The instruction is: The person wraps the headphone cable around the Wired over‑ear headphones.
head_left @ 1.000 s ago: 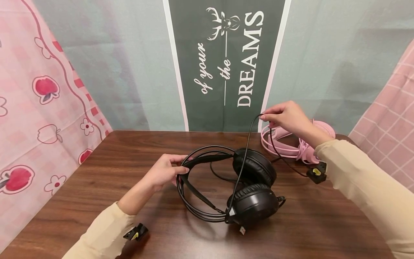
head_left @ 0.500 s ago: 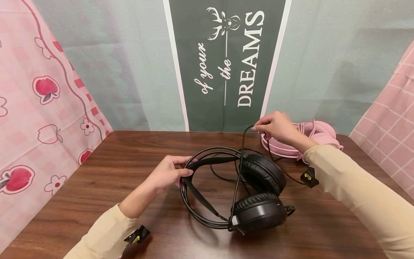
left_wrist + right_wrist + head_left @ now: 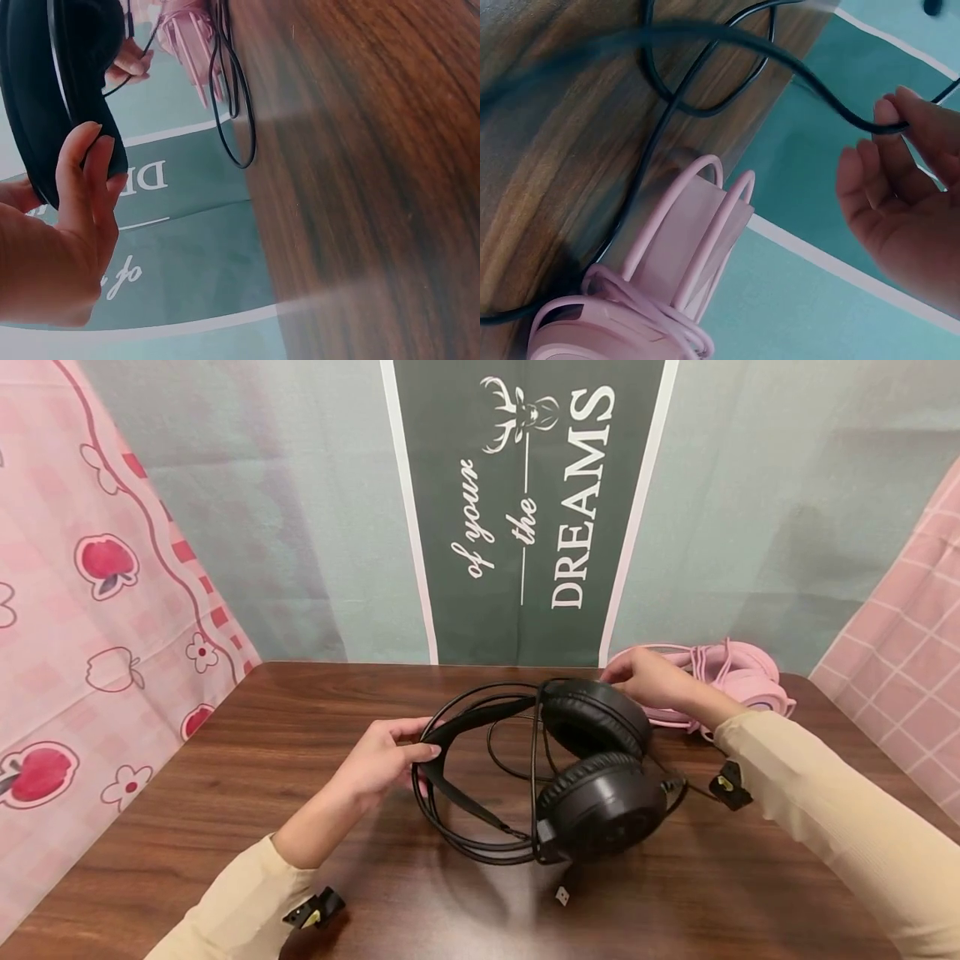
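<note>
Head and right-wrist views: left hand [image 3: 382, 764] grips headset [image 3: 611, 814] by band [image 3: 487, 715], above mid worktop [image 3: 300, 718]; right hand [image 3: 645, 681] pinches cable [image 3: 825, 91] near pink headset [image 3: 750, 685], back-right corner. Probably light; band springy, best hold; 2 cups [image 3: 592, 714] likely slippery, cable limp.

You can pass over the worktop [image 3: 277, 727] to the left of your left hand [image 3: 384, 762]. The black headset [image 3: 603, 810] blocks the middle, its cable [image 3: 534, 760] strung across the headband's [image 3: 487, 717] opening and a USB plug [image 3: 562, 896] just in front. Beyond your right hand [image 3: 648, 678] the pink headset [image 3: 752, 683] obstructs you; the fabric backdrop [image 3: 330, 552] closes the rear.
</note>
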The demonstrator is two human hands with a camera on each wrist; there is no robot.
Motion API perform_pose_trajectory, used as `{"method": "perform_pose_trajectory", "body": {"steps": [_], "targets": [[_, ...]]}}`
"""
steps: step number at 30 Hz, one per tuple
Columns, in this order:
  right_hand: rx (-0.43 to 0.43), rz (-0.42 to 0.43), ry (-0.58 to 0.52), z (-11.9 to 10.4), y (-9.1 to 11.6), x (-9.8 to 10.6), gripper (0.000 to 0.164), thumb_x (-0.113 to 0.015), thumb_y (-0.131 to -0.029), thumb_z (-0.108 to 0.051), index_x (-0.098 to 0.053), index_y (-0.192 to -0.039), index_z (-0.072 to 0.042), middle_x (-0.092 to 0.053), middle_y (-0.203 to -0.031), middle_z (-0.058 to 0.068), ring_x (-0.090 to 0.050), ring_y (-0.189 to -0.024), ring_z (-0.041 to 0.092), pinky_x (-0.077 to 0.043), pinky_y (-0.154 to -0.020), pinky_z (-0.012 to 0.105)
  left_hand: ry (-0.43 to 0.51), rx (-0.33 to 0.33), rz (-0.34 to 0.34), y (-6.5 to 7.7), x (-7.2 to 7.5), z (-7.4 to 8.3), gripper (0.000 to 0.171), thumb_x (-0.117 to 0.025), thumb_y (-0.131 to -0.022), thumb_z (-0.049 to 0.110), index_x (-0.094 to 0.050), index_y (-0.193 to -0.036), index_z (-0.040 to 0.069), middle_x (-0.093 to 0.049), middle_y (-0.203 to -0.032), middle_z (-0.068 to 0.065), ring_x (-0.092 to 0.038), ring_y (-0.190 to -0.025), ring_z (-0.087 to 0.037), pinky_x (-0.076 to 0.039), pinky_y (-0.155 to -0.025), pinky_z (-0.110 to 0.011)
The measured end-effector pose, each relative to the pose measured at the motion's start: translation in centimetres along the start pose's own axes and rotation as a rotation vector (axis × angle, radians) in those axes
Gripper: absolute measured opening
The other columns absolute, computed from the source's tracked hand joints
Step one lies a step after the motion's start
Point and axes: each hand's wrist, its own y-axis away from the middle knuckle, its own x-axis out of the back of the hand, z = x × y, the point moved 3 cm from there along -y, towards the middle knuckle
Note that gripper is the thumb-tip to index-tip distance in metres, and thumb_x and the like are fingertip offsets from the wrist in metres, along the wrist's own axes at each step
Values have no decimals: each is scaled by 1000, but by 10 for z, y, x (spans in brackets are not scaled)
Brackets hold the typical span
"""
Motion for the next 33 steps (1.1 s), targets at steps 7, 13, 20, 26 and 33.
{"method": "perform_pose_trajectory", "body": {"steps": [7, 13, 20, 26, 33], "targets": [[-25, -109, -137, 4, 4, -1, 13, -59, -72, 7, -63, -69, -5, -53, -61, -3, -49, -57, 11, -44, -54, 23, 64, 9, 67, -1, 8, 0, 43, -53, -81, -9, -47, -124, -11, -59, -78, -7, -57, -49, -14, -54, -47, -30], [-67, -195, -171, 5, 10, -2, 6, -57, -78, 8, -60, -78, 3, -56, -67, 1, -56, -60, 15, -51, -56, 26, 100, 23, 113, 0, 13, 0, 42, -53, -82, -8, -47, -124, -10, -59, -76, -8, -56, -48, -15, -53, -46, -28], [-137, -314, -277, 4, 18, 3, 18, -46, -72, 17, -52, -86, 6, -56, -70, 7, -57, -60, 19, -54, -52, 34, 148, 15, 145, 1, 19, 7, 39, -54, -83, -8, -47, -122, -10, -58, -76, -8, -56, -48, -14, -54, -48, -30], [-229, -342, -265, 9, 26, 12, 3, -49, -83, 10, -52, -84, 8, -61, -66, 13, -58, -56, 22, -53, -51, 33, 201, 20, 178, 3, 28, 16, 42, -54, -85, -6, -44, -126, -9, -58, -82, -8, -59, -54, -16, -55, -52, -30], [-178, -306, -285, 26, 33, 20, 2, -55, -85, 6, -55, -83, 7, -61, -68, 11, -57, -58, 18, -53, -52, 31, 296, 14, 221, 6, 39, 25, 34, -54, -86, -6, -47, -119, -4, -60, -81, -6, -62, -58, -15, -55, -54, -27]]}}
